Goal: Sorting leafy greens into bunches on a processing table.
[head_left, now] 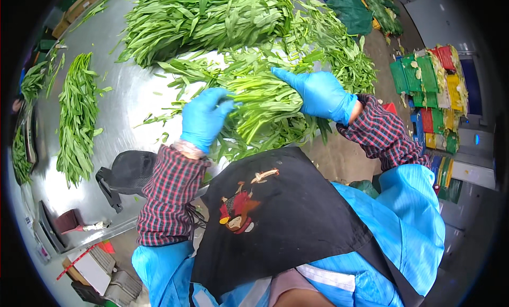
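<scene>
My left hand (204,117), in a blue glove, grips the left side of a bunch of long-stemmed leafy greens (265,103) lying on the steel table (127,100). In a matching blue glove, my right hand (318,92) presses on top of the same bunch from the right. The stems point toward me and the leaves fan away. A large heap of loose greens (207,20) lies just beyond the bunch. Plaid sleeves, a black apron and a blue coat fill the lower part of the view.
A long bundle of greens (77,119) lies on the table's left side, with more greens (32,81) at its far left edge. A black cap-like object (127,174) sits near the front edge. Stacked coloured crates (435,95) stand on the right floor.
</scene>
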`<state>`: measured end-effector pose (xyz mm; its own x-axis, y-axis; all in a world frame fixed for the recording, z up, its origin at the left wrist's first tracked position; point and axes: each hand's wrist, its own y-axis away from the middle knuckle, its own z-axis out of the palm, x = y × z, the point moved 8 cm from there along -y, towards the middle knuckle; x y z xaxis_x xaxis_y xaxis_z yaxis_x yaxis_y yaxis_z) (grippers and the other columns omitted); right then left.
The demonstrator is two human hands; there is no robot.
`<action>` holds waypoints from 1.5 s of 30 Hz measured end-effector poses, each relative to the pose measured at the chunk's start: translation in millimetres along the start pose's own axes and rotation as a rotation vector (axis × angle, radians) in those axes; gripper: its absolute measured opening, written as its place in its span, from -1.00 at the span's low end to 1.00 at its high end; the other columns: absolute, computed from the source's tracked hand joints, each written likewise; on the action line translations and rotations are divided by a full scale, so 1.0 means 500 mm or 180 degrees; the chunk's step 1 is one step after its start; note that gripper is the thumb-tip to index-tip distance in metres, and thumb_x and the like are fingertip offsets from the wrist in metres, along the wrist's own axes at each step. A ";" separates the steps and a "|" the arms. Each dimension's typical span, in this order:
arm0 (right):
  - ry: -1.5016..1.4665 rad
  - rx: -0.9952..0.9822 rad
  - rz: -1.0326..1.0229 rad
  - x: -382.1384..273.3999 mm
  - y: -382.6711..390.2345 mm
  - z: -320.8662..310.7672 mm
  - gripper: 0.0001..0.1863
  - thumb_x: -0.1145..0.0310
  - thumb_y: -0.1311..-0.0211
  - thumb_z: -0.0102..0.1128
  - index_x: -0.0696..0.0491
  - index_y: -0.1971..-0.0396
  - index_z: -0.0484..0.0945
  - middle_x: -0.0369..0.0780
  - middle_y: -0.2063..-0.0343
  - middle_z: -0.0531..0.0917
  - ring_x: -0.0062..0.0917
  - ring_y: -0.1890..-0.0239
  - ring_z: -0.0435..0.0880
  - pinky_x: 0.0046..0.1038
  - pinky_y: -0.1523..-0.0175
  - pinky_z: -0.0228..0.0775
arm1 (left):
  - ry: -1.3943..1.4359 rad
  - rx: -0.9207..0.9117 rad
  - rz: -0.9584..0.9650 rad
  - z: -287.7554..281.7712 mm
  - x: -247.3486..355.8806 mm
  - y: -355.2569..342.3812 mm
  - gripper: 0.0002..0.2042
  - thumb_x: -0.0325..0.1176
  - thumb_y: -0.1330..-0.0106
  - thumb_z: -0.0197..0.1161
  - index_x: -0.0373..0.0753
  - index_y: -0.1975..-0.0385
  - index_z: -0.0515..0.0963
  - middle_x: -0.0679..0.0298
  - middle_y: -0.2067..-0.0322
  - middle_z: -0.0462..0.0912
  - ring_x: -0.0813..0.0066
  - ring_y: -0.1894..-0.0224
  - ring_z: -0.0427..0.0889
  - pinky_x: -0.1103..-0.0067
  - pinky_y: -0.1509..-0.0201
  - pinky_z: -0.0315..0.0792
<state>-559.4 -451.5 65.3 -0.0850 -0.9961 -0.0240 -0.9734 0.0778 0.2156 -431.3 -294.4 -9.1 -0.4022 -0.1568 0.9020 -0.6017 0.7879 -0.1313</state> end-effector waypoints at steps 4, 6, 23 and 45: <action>-0.0079 -0.0194 0.0302 0.030 0.009 0.003 -0.19 0.44 0.17 0.22 0.01 -0.26 0.27 -0.04 0.60 0.60 -0.15 0.53 0.61 -0.20 0.42 0.41 | 0.1545 0.0296 -0.1284 -0.047 -0.095 0.018 -0.88 -0.46 -0.19 0.31 -0.30 0.29 0.61 0.30 0.40 0.66 0.58 0.38 0.59 0.64 0.25 0.47; -0.0204 -0.0286 0.0317 0.027 0.003 0.017 -0.17 0.42 0.19 0.23 -0.02 -0.27 0.28 -0.02 0.59 0.60 -0.15 0.53 0.61 -0.20 0.40 0.42 | 0.1081 -0.0057 -0.0969 0.000 -0.053 0.022 -0.64 -0.30 -0.13 0.40 -0.30 0.11 0.54 0.13 0.26 0.66 0.53 0.27 0.62 0.60 0.11 0.50; -0.1247 -0.1199 0.0338 0.028 0.006 0.052 -0.16 0.44 0.28 0.40 0.07 -0.20 0.35 -0.07 0.18 0.66 -0.33 0.18 0.67 -0.38 0.04 0.47 | 0.2273 -0.1535 -0.1402 0.095 -0.034 0.074 -0.66 -0.31 -0.21 0.21 -0.20 0.00 0.54 0.38 0.19 0.60 0.66 0.22 0.47 0.68 0.21 0.35; -0.7108 -0.2792 0.1101 -0.043 0.232 0.361 -0.33 0.58 0.22 0.30 0.17 -0.08 0.47 -0.13 0.08 0.64 -0.47 0.16 0.66 -0.39 0.04 0.50 | 0.2602 0.0553 0.0010 -0.004 0.066 0.009 -0.88 -0.32 -0.32 0.06 -0.18 0.38 0.50 0.39 0.63 0.40 0.54 0.52 0.40 0.51 0.28 0.37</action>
<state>-708.7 -413.8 -85.2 -0.7255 0.5960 -0.3443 -0.6571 -0.4511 0.6039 -445.6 -294.9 21.0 0.1830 0.3796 0.9069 -0.7261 0.6740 -0.1356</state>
